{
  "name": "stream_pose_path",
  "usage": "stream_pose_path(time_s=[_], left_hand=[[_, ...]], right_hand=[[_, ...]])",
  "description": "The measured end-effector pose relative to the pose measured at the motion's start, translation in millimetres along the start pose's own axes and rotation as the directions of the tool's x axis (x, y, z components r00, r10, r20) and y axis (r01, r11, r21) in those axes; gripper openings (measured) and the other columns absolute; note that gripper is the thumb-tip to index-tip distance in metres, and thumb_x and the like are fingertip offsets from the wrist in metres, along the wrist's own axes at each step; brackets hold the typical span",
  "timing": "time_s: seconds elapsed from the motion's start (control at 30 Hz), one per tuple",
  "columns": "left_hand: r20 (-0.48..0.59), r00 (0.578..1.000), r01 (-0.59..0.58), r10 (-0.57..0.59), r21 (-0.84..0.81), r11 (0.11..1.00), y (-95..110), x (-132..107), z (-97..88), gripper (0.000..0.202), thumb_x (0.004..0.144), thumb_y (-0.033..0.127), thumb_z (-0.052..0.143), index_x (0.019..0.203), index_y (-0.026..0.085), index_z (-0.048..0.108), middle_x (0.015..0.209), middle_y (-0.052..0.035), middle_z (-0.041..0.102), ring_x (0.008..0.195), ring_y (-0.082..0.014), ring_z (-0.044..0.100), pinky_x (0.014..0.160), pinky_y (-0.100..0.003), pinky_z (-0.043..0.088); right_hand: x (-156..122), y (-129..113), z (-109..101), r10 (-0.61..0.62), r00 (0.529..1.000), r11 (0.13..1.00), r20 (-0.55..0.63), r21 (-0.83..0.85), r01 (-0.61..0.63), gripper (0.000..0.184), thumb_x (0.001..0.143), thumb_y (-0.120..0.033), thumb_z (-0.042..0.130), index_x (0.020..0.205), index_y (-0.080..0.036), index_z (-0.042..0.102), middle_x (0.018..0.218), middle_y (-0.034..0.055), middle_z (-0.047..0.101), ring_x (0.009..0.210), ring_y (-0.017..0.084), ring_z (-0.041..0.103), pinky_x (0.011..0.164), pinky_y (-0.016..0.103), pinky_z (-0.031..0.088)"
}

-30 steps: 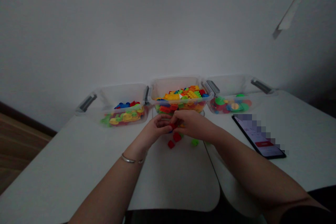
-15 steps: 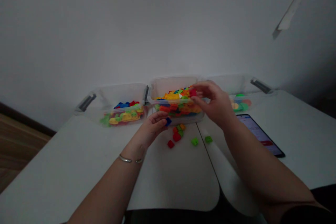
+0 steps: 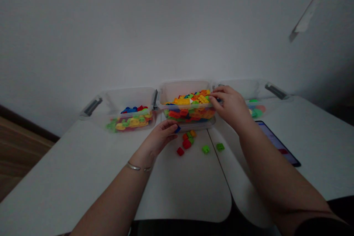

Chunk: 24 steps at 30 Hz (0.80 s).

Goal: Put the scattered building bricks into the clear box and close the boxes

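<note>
My left hand (image 3: pixel 161 137) rests on the white table (image 3: pixel 83 177) in front of the middle clear bin (image 3: pixel 188 107), fingers curled round a small blue brick (image 3: pixel 177 129). My right hand (image 3: pixel 231 106) reaches into the right side of that bin, fingers bent down among the mixed coloured bricks; what they hold, if anything, is hidden. Loose bricks lie on the table between my hands: two red ones (image 3: pixel 184 147), an orange and green cluster (image 3: pixel 190 135), and two green ones (image 3: pixel 212 148).
A clear bin (image 3: pixel 127 115) of coloured pieces stands at the left, another clear bin (image 3: pixel 257 99) with round coloured pieces at the right. A phone (image 3: pixel 279 143) with its screen lit lies at the right, partly behind my right forearm. A white wall rises behind the bins.
My right hand left the left hand, carried a red brick up to the middle bin and now dips into the bin's right side. The left hand stays put with a blue brick.
</note>
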State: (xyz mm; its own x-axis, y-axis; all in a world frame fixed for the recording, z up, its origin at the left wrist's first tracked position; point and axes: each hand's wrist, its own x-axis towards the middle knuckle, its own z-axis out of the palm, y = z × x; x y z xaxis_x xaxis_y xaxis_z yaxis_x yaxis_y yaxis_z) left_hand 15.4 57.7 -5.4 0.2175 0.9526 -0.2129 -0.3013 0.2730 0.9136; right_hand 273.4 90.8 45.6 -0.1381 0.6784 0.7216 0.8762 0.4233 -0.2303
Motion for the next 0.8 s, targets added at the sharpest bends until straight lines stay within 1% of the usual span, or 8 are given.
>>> stream_pose_path(time_s=[0.1,0.23,0.33,0.4,0.47,0.67,0.73,0.8], left_hand=[[-0.004,1.0,0.004,-0.004,0.002,1.0,0,0,1.9,0.046,0.049,0.032,0.097,0.081,0.016,0.069,0.083,0.0002,0.066,0.071,-0.0108,0.059,0.064,-0.023,0.05],[0.003,1.0,0.0,0.0,0.011,1.0,-1,0,3.3,0.044,0.051,0.033,0.096,0.08,0.016,0.068,0.082,0.001,0.065,0.071,-0.0101,0.059,0.064,-0.022,0.05],[0.013,1.0,-0.007,0.007,0.012,1.0,-2,1,3.3,0.041,0.054,0.031,0.095,0.081,0.017,0.068,0.082,0.001,0.066,0.071,-0.0097,0.059,0.063,-0.022,0.05],[0.019,1.0,-0.007,0.007,0.011,1.0,-3,1,3.0,0.04,0.055,0.029,0.095,0.082,0.017,0.068,0.082,0.0009,0.066,0.072,-0.0096,0.06,0.064,-0.022,0.05],[0.024,1.0,-0.006,0.006,0.008,1.0,-4,2,2.5,0.04,0.055,0.028,0.095,0.083,0.017,0.068,0.082,0.0012,0.066,0.072,-0.0095,0.06,0.065,-0.021,0.051],[0.038,0.999,-0.021,0.023,-0.04,0.999,-4,2,1.6,0.045,0.051,0.029,0.098,0.083,0.016,0.069,0.081,0.0013,0.067,0.074,-0.0106,0.062,0.066,-0.021,0.053],[0.05,0.998,-0.028,0.031,-0.073,0.997,-4,2,2.2,0.044,0.051,0.027,0.098,0.083,0.016,0.069,0.083,0.0009,0.068,0.076,-0.0112,0.064,0.069,-0.022,0.054],[0.055,0.998,-0.038,0.044,-0.1,0.994,-3,1,3.2,0.042,0.053,0.025,0.097,0.083,0.016,0.069,0.084,0.0004,0.068,0.079,-0.012,0.065,0.074,-0.024,0.055]], right_hand=[[-1,-7,-3,-0.012,0.996,0.994,0.09,-0.104,0.022,0.035,0.096,-0.032,0.05,0.098,-0.013,0.079,0.109,0.0156,0.074,0.105,0.03,0.066,0.098,0.046,0.05],[-3,-21,-8,-0.009,0.979,0.977,0.205,-0.206,0.052,0.039,0.099,-0.033,0.046,0.106,-0.01,0.076,0.119,0.0165,0.073,0.11,0.03,0.066,0.105,0.047,0.045],[-6,-31,-12,0.01,0.972,0.968,0.235,-0.247,0.05,0.038,0.099,-0.033,0.045,0.111,-0.011,0.073,0.12,0.0165,0.073,0.107,0.03,0.067,0.101,0.047,0.047],[-7,-36,-13,0.034,0.971,0.963,0.238,-0.269,0.032,0.038,0.099,-0.032,0.045,0.117,-0.009,0.069,0.117,0.0179,0.073,0.104,0.032,0.067,0.095,0.047,0.049],[-8,-37,-12,0.04,0.972,0.96,0.232,-0.278,0.027,0.041,0.099,-0.03,0.043,0.126,-0.007,0.064,0.118,0.0197,0.072,0.103,0.033,0.066,0.094,0.047,0.049],[-9,-33,-9,0.009,0.985,0.977,0.172,-0.212,0.028,0.058,0.098,-0.035,0.047,0.147,-0.005,0.044,0.145,0.0238,0.054,0.126,0.037,0.056,0.102,0.05,0.045],[-9,-35,-11,-0.005,0.989,0.986,0.147,-0.165,0.029,0.06,0.096,-0.035,0.051,0.148,-0.005,0.043,0.147,0.0252,0.052,0.13,0.038,0.053,0.103,0.053,0.044],[-9,-38,-14,-0.055,0.99,0.995,0.127,-0.073,0.065,0.058,0.094,-0.032,0.055,0.145,-0.007,0.047,0.144,0.0241,0.055,0.128,0.038,0.054,0.104,0.054,0.044]])
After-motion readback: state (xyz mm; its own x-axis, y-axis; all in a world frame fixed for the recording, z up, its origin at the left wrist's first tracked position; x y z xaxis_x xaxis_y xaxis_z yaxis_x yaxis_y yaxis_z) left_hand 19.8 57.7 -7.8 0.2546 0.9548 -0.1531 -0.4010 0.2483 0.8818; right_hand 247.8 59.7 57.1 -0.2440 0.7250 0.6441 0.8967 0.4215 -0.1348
